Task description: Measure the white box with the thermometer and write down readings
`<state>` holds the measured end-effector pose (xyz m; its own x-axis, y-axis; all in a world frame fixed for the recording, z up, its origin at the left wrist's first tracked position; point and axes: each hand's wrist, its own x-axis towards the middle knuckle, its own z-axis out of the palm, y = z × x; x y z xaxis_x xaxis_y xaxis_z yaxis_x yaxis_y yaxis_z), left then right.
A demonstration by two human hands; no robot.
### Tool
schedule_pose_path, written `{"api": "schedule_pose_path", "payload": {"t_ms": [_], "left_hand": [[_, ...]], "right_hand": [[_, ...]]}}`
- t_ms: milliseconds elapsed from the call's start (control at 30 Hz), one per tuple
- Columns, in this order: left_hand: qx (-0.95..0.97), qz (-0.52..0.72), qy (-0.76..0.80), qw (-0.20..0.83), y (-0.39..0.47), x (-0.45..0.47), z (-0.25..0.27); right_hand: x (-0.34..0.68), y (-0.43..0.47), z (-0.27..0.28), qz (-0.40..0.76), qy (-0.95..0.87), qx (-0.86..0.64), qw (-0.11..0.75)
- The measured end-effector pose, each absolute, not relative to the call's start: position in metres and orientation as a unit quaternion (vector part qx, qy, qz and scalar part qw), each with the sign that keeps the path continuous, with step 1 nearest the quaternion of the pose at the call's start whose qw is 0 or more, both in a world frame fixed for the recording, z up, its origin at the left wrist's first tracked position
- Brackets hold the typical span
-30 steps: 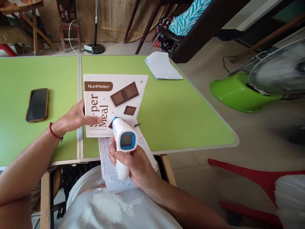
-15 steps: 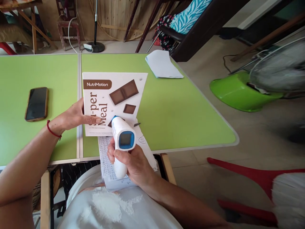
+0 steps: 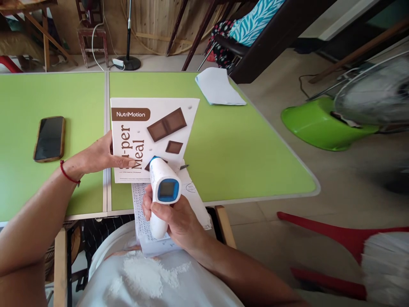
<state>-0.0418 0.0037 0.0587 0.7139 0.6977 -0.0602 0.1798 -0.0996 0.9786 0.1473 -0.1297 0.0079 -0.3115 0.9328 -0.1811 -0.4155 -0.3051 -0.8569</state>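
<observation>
My left hand (image 3: pixel 104 155) grips the left edge of a white box (image 3: pixel 172 106) printed with chocolate pieces and "NutriMotion", thumb across its front. The box is held up over the green table (image 3: pixel 249 162). In my right hand (image 3: pixel 177 219) is a white infrared thermometer (image 3: pixel 162 181) with a blue-rimmed screen, my fingers wrapped round its handle. Its front end points at the lower part of the box; whether they touch I cannot tell. Handwritten sheets (image 3: pixel 142 217) lie below the box, partly hidden by it and by my right hand. A dark pen tip (image 3: pixel 184 166) sticks out beside the box.
A phone (image 3: pixel 49 139) in a brown case lies on the left of the table. Folded white paper (image 3: pixel 219 87) rests near the far edge. On the floor to the right are a green-based fan (image 3: pixel 315 123) and a red chair (image 3: pixel 322 230).
The thermometer and my right hand have shifted very slightly left. The box has tilted a touch; my left hand keeps its hold on it.
</observation>
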Motion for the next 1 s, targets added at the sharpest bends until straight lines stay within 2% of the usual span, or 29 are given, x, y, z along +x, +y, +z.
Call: {"api": "schedule_pose_path", "payload": {"t_ms": [200, 333, 467, 567, 667, 800, 1000], "left_hand": [[0.700, 0.223, 0.325, 0.596, 0.005, -0.043, 0.056], [0.681, 0.271, 0.349, 0.584, 0.004, -0.045, 0.057], [0.676, 0.384, 0.341, 0.528, 0.005, -0.048, 0.058], [0.659, 0.467, 0.339, 0.482, 0.012, -0.050, 0.050], [0.648, 0.512, 0.338, 0.452, 0.022, -0.052, 0.035], [0.668, 0.522, 0.311, 0.429, 0.031, -0.054, 0.016], [0.704, 0.443, 0.353, 0.428, 0.031, -0.052, 0.012]], "right_hand": [[0.150, -0.132, 0.006, 0.710, -0.364, -0.386, 0.464], [0.169, -0.131, 0.014, 0.666, -0.438, -0.386, 0.465], [0.206, -0.111, 0.028, 0.522, -0.565, -0.422, 0.479], [0.234, -0.078, 0.027, 0.332, -0.618, -0.523, 0.484], [0.255, -0.042, 0.014, 0.214, -0.638, -0.610, 0.418], [0.270, -0.008, -0.004, 0.155, -0.707, -0.626, 0.291], [0.276, 0.013, -0.017, 0.104, -0.777, -0.570, 0.245]]}}
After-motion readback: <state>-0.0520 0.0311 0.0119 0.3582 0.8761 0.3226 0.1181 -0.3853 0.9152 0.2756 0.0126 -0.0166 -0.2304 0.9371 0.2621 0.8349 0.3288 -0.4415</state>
